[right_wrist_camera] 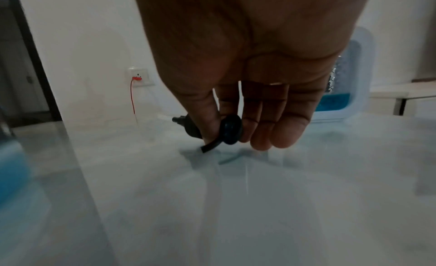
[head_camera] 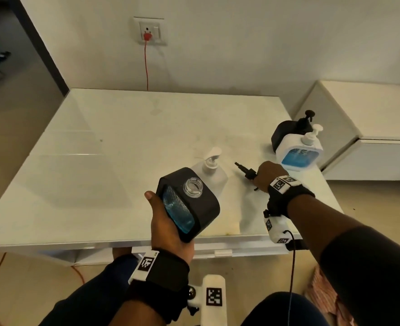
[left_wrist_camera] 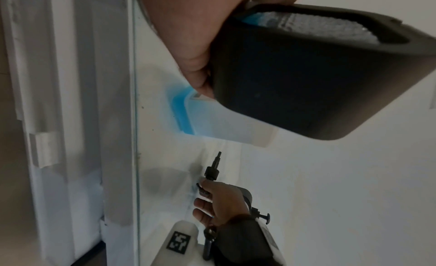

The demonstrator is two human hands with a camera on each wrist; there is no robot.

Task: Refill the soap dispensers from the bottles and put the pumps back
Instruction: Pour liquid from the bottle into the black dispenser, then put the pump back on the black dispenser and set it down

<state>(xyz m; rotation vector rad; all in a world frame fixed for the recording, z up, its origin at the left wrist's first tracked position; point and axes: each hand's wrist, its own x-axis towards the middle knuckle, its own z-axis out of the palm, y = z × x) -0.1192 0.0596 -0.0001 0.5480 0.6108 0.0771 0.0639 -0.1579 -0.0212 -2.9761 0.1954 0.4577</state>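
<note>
My left hand (head_camera: 166,222) grips a black soap dispenser (head_camera: 194,203) tilted above the table's front edge. Its clear neck (head_camera: 193,186) is uncapped and blue soap shows in its window. In the left wrist view the dispenser (left_wrist_camera: 306,74) fills the top, held by the left hand (left_wrist_camera: 188,37). My right hand (head_camera: 263,176) pinches the black pump (head_camera: 247,171) between thumb and fingers just above the table; the right wrist view shows the pump (right_wrist_camera: 230,129) under the right hand (right_wrist_camera: 250,121). A pale refill bottle (head_camera: 211,170) with a white pump stands behind the dispenser.
A black dispenser (head_camera: 285,135) and a white one with blue soap (head_camera: 300,149) stand at the right edge of the white glass table (head_camera: 100,161), both with pumps on. A low white cabinet (head_camera: 370,149) sits right of the table. A red cord hangs from a wall socket (head_camera: 148,34).
</note>
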